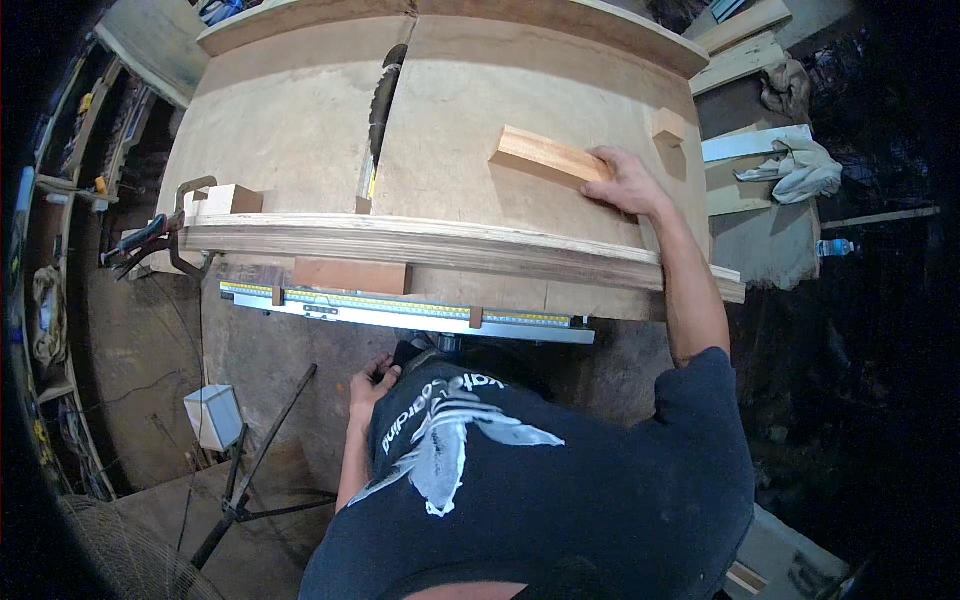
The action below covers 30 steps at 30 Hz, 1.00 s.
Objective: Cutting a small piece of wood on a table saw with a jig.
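My right hand (628,184) grips the right end of a short, squared wooden block (545,157), thumb on the near side, over the right half of a plywood saw table (450,120). To the left of the block a toothed saw blade (382,105) stands up through a slot in the table. Low at my waist, my left hand (372,388) has its fingers curled together beside the dark shirt (560,470). Whatever those fingers may hold is hidden.
A layered plywood fence (430,243) spans the table's near side, with a clamp (165,235) at its left end. Below runs a metal rail with a yellow scale (400,308). A small wooden block (668,126) sits far right. A dark metal stand (245,490) is lower left.
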Available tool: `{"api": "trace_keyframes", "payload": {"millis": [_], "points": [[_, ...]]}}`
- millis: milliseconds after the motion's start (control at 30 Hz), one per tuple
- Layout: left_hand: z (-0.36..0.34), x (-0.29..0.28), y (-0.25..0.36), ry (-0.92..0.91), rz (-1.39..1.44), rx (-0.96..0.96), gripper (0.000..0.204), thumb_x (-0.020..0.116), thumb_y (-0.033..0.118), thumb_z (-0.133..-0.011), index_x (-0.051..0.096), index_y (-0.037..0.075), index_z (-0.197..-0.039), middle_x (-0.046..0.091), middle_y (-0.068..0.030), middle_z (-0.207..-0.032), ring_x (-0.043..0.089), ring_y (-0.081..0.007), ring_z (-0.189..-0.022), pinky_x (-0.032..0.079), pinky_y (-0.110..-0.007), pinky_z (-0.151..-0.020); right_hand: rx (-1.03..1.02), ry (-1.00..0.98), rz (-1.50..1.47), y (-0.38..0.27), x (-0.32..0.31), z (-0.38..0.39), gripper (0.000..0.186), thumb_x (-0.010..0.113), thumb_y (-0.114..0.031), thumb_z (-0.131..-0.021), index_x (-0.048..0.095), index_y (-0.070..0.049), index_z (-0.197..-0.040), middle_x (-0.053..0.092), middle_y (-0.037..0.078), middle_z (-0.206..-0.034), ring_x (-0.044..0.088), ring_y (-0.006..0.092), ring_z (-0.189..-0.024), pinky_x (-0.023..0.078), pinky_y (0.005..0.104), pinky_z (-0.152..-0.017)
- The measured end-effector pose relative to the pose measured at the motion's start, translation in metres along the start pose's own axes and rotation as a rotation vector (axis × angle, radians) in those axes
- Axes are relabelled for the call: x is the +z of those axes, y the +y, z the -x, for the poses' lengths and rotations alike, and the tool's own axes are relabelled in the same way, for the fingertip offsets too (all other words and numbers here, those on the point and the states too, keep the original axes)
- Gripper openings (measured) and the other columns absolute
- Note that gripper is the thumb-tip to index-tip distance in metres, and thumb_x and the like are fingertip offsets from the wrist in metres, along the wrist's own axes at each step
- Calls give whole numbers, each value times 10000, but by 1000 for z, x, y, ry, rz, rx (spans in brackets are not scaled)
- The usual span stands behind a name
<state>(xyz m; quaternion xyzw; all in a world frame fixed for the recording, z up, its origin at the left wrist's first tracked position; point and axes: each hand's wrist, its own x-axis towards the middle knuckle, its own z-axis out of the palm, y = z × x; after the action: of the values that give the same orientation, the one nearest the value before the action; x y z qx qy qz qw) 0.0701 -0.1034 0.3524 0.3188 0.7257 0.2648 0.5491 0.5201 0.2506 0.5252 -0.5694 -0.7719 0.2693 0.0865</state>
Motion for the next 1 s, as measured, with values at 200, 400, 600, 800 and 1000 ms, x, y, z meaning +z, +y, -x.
{"api": "trace_keyframes", "payload": {"millis": [200,400,600,800,1000], "points": [[3,2,-1,-9,32,-18,500,756,149,-940,610,-91,-1355,720,-171,-1242,672,-185,-1108,513,-310,-971,-60,82,79,11,6,-1,605,796,-224,-724,664,-42,-1286,608,217,-1242,551,385,-1224,445,443,-1099],[3,3,-5,-5,0,-17,493,752,149,-941,615,-90,-1350,721,-177,-1246,672,-194,-1102,516,-317,-970,-201,365,345,6,4,6,478,756,-11,-679,643,-96,-1136,564,150,-1150,535,370,-1143,465,445,-1025],[4,-2,0,-5,-41,-8,496,774,166,-920,636,-83,-1326,737,-194,-1209,696,-209,-1084,523,-327,-964,-279,367,507,7,7,4,457,799,-10,-655,589,-84,-1054,551,150,-1156,541,373,-1089,487,459,-958],[-2,-7,-19,18,-62,53,506,781,178,-910,639,-72,-1327,726,-208,-1246,704,-240,-1132,518,-339,-994,-115,319,561,-5,4,4,491,838,-80,-669,585,-98,-1090,552,155,-1167,532,375,-1133,488,471,-970],[8,-20,11,-7,-204,11,530,768,252,-904,652,-71,-1308,725,-229,-1233,706,-300,-1155,519,-366,-1002,-149,256,494,-11,4,7,578,853,-150,-696,607,-124,-1219,552,129,-1314,496,375,-1223,455,478,-1057]]}}
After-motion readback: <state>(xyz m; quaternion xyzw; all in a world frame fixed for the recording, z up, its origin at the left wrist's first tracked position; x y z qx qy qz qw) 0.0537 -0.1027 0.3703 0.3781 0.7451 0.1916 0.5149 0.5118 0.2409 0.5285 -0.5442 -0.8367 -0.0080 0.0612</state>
